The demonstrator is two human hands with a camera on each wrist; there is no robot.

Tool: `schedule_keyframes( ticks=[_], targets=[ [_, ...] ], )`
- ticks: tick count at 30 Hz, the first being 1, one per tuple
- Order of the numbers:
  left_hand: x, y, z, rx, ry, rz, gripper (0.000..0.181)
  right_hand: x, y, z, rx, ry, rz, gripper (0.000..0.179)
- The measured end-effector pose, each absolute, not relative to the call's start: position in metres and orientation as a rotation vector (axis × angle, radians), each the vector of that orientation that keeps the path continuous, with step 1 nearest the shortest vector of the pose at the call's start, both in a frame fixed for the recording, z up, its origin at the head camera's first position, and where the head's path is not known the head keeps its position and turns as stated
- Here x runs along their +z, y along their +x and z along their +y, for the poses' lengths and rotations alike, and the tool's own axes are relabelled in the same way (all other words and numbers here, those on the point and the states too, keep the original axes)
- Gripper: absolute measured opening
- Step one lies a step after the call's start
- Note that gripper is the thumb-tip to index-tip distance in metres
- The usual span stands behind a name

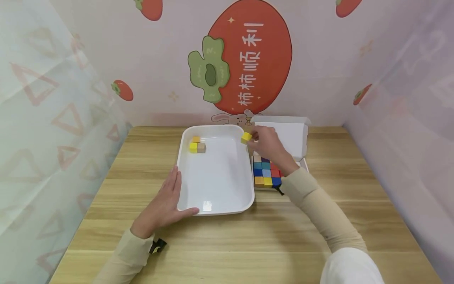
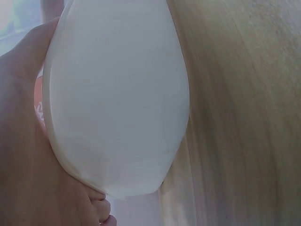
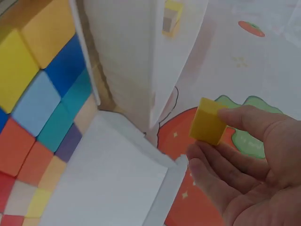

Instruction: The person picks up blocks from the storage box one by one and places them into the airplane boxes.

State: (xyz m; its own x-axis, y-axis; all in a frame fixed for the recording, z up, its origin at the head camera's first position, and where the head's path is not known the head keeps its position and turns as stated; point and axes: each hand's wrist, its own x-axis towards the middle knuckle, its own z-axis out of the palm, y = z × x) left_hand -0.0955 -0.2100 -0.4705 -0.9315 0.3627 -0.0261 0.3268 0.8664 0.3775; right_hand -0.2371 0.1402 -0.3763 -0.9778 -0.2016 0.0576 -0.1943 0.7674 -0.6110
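Between thumb and fingers my right hand (image 1: 267,142) pinches a yellow cube (image 1: 246,137), raised over the right rim of a white tray (image 1: 216,181). The right wrist view shows that yellow cube (image 3: 207,121) at the fingertips. My left hand (image 1: 166,201) rests against the tray's near left corner, its fingers straight along the outer side and its thumb on the near rim. Inside the tray, at the far left, an orange cube (image 1: 196,139), a yellow cube (image 1: 193,148) and a plain wood cube (image 1: 201,148) sit together.
Right of the tray stands a white box, its lid (image 1: 289,138) raised at the back. Rows of coloured cubes (image 1: 266,172) fill it, partly hidden by my right forearm. Wooden tabletop (image 1: 227,244) surrounds both, and a printed backdrop (image 1: 159,59) rises behind.
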Motion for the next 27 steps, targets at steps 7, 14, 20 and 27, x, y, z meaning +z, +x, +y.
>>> schedule_keyframes(
  ticks=[7,14,20,27],
  targets=[
    [-0.471,-0.095,-0.211,0.579,0.538,2.942,0.137,-0.386,-0.217,0.187,-0.983,-0.168,2.993,0.036],
    [-0.471,-0.096,-0.21,0.582,0.541,2.934,0.136,-0.398,-0.197,0.233,-0.912,0.0,3.059,0.039],
    [-0.472,-0.096,-0.208,0.581,0.543,2.93,0.136,-0.405,-0.184,0.266,-0.937,0.107,3.095,0.039],
    [-0.471,-0.096,-0.209,0.589,0.536,2.936,0.136,-0.415,-0.181,0.279,-0.953,0.263,3.037,0.037]
  ],
)
